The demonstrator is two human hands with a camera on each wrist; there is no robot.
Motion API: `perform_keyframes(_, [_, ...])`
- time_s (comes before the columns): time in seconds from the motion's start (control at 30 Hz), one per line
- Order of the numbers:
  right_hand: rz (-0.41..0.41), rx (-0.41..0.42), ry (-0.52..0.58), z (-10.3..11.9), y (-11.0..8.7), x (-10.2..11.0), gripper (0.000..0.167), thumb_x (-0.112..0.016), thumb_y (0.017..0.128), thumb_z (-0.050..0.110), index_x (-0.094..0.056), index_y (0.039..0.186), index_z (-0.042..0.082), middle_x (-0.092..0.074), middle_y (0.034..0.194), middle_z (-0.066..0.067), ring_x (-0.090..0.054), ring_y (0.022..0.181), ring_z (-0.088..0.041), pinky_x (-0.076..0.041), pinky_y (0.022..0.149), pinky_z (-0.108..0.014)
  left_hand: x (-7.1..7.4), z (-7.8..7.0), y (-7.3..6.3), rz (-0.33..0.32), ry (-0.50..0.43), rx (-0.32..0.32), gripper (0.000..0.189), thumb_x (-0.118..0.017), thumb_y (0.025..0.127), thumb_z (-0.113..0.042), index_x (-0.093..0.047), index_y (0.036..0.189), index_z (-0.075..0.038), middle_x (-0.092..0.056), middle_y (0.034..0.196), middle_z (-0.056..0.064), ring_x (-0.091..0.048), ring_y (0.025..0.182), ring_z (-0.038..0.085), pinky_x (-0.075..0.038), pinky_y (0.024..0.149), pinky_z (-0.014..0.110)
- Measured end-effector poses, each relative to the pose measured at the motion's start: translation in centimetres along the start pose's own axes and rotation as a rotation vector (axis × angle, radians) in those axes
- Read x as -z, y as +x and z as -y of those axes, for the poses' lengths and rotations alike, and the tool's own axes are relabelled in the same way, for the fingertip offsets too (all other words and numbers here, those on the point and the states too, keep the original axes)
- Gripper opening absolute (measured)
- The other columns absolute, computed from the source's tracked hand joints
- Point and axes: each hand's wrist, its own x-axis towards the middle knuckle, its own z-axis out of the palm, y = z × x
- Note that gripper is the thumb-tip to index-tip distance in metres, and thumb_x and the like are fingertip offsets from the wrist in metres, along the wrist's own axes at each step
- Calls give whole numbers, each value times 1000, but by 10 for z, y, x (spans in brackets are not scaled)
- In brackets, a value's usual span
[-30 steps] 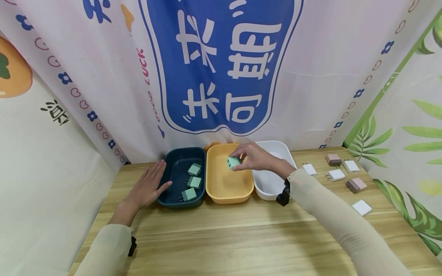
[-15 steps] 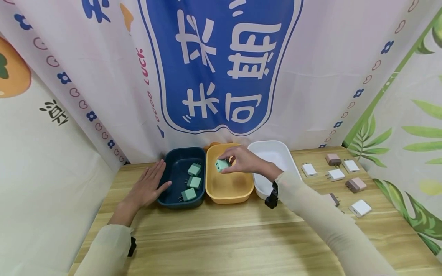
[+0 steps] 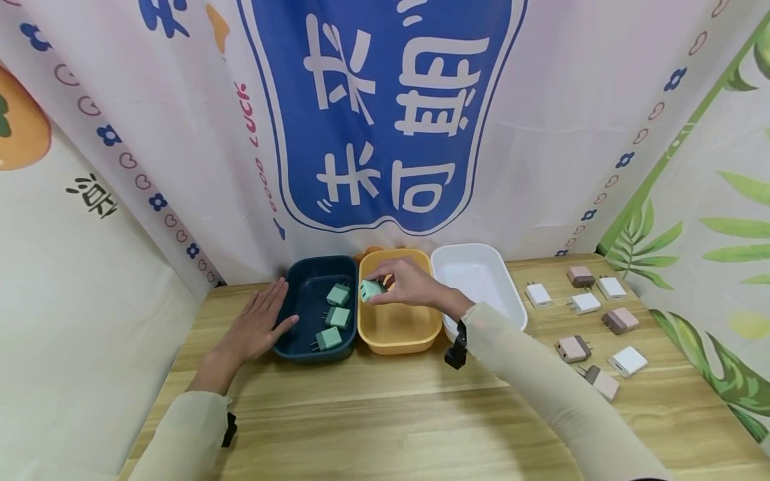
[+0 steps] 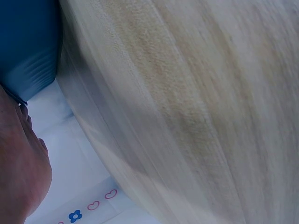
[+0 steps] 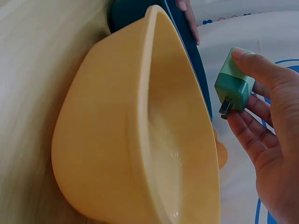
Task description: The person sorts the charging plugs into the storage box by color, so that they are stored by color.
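Note:
My right hand (image 3: 406, 284) pinches a green plug-in charger (image 5: 236, 79) between thumb and fingers, its metal prongs showing in the right wrist view. In the head view it hangs over the left part of the yellow bin (image 3: 400, 331). My left hand (image 3: 255, 327) lies with straight fingers along the left rim of the dark blue bin (image 3: 309, 280). Inside that bin lie three green chargers, among them a front charger (image 3: 329, 339), a middle charger (image 3: 338, 317) and a back charger (image 3: 338, 294).
A white bin (image 3: 481, 280) stands right of the yellow one. Farther right on the wooden table (image 3: 361, 414) lie several white chargers, such as a white charger (image 3: 628, 361), and several pink-and-brown ones, such as a pink charger (image 3: 573, 348). A printed curtain (image 3: 541, 167) hangs behind the bins.
My right hand has carried the green charger leftward across the yellow bin, toward the dark blue one. Pink chargers at the right have come out from behind the sleeve. My left hand stays put.

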Motion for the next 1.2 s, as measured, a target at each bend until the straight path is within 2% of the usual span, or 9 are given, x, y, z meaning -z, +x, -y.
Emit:
perform_keyframes(0.17, [-13,-9,39,4,4,-9,43,-91,86,25,-79,123,7,-77,115,-4,-71,93,-13,-64,83,-29,-1,1,1,-2,3,-3,86,-39,112,-57,-9,169,-1,-5,178,19,-6,164,41,-4,130,63])
perform_keyframes(0.5, [-65,-22,147,3,17,-32,43,-91,86,23,-79,122,4,-77,110,-6,-70,93,-15,-64,82,-27,0,1,1,-3,7,-3,86,-39,112,-56,-9,169,-1,-6,177,20,-6,163,41,-5,130,63])
perform_keyframes(0.63, [-72,-39,178,4,22,-40,42,-90,87,24,-79,124,5,-77,114,-5,-70,95,-13,-63,83,-26,0,1,1,-2,7,-2,86,-39,112,-57,-9,169,-1,-6,177,20,-6,164,41,-4,130,63])
perform_keyframes(0.87, [-68,-28,246,5,29,-52,39,-89,88,21,-78,123,5,-79,116,-5,-69,92,-14,-64,88,-41,-1,1,1,-9,7,-4,86,-39,112,-56,-9,169,-1,-6,177,19,-5,164,40,-5,131,62])
perform_keyframes(0.93, [-66,-27,239,4,31,-55,38,-89,89,21,-79,122,6,-79,114,-4,-68,90,-14,-64,87,-39,-1,1,1,-11,6,-5,86,-39,112,-56,-9,169,-1,-6,177,20,-6,164,40,-5,130,63])
perform_keyframes(1.03, [-61,-37,229,5,35,-59,38,-88,89,22,-79,123,7,-79,113,-2,-68,90,-14,-63,86,-30,-2,1,1,-12,7,-5,85,-39,112,-56,-9,169,-1,-7,177,20,-6,163,41,-5,130,63])
perform_keyframes(1.2, [-47,-57,259,7,40,-65,38,-88,90,22,-78,123,7,-79,114,-3,-70,91,-13,-62,85,-23,-1,1,2,-9,2,-6,85,-39,112,-56,-10,169,-1,-7,177,20,-7,163,41,-6,130,64])
